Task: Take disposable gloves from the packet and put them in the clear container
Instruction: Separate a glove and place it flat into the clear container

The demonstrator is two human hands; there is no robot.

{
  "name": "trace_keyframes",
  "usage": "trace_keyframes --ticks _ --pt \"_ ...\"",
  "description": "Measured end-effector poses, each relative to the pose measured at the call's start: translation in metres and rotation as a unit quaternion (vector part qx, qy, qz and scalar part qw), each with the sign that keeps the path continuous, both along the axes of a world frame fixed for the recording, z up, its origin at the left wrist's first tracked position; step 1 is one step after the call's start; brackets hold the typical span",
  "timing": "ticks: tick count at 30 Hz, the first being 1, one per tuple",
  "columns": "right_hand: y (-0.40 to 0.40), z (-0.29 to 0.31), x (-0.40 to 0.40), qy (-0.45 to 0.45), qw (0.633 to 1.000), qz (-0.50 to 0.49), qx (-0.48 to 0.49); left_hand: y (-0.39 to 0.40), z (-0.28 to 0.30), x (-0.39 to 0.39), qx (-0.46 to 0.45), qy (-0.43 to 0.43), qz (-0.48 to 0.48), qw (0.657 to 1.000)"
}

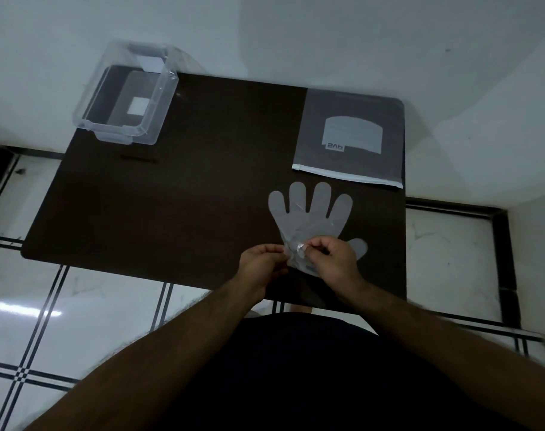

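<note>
A thin translucent disposable glove (311,213) lies flat on the dark table (184,194), fingers pointing away from me. Its cuff end is crumpled between my two hands. My left hand (261,265) pinches the cuff from the left, and my right hand (333,259) pinches it from the right, partly covering the glove's thumb side. The glove packet (352,135), a flat clear bag with a white label, rests at the far right of the table. The clear container (125,94) stands open at the far left corner, with only a white label showing through its bottom.
The small dark table stands against a white wall. White floor tiles with black stripe lines (44,325) surround it. My dark-clothed torso (296,368) fills the bottom of the view.
</note>
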State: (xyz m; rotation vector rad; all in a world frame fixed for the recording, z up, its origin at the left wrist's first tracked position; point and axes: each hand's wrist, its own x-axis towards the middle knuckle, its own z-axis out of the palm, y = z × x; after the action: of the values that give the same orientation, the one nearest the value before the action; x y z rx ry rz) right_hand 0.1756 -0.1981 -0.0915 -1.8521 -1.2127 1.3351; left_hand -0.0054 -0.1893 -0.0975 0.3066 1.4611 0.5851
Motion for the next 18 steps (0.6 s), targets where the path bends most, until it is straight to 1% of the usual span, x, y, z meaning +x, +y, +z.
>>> trace_keyframes --ticks 4,5,6,7,8,9,10,11,12,14,15,16,17,18 --pt "0.003 0.004 0.006 0.005 1.0 -0.014 -0.011 -0.005 0.003 -0.006 -0.007 0.079 -0.034 0.996" --pt "0.003 0.004 0.008 0.001 1.0 -0.012 -0.008 -0.007 0.004 -0.009 -0.002 0.102 -0.037 0.994" --pt "0.003 0.004 0.01 0.0 1.0 -0.01 -0.005 -0.011 0.006 -0.012 0.021 0.145 -0.048 0.988" --pt "0.003 0.005 0.012 -0.001 1.0 -0.007 -0.005 -0.014 0.007 -0.014 0.073 0.211 -0.078 0.972" --pt "0.003 0.005 0.013 -0.001 1.0 -0.006 -0.004 -0.016 0.009 -0.016 0.147 0.284 -0.121 0.94" --pt "0.002 0.005 0.014 -0.003 1.0 -0.004 0.0 -0.017 0.01 -0.017 0.222 0.341 -0.166 0.898" --pt "0.002 0.006 0.014 -0.007 1.0 -0.003 0.005 -0.017 0.011 -0.016 0.282 0.376 -0.199 0.86" --pt "0.001 0.006 0.014 -0.012 1.0 -0.001 0.01 -0.016 0.01 -0.013 0.312 0.393 -0.216 0.838" --pt "0.001 0.007 0.014 -0.016 1.0 0.0 0.014 -0.015 0.01 -0.01 0.314 0.396 -0.216 0.835" --pt "0.001 0.007 0.014 -0.025 1.0 0.011 0.014 -0.012 0.008 -0.007 0.285 0.391 -0.198 0.853" --pt "0.001 0.006 0.015 -0.032 0.999 0.018 0.013 -0.012 0.006 -0.007 0.285 0.4 -0.205 0.847" --pt "0.002 0.006 0.015 -0.037 0.999 0.024 0.012 -0.013 0.006 -0.008 0.3 0.422 -0.232 0.824" --pt "0.002 0.006 0.016 -0.042 0.999 0.028 0.011 -0.013 0.005 -0.01 0.325 0.449 -0.274 0.785" --pt "0.001 0.006 0.016 -0.045 0.998 0.03 0.014 -0.014 0.004 -0.012 0.353 0.473 -0.331 0.736"
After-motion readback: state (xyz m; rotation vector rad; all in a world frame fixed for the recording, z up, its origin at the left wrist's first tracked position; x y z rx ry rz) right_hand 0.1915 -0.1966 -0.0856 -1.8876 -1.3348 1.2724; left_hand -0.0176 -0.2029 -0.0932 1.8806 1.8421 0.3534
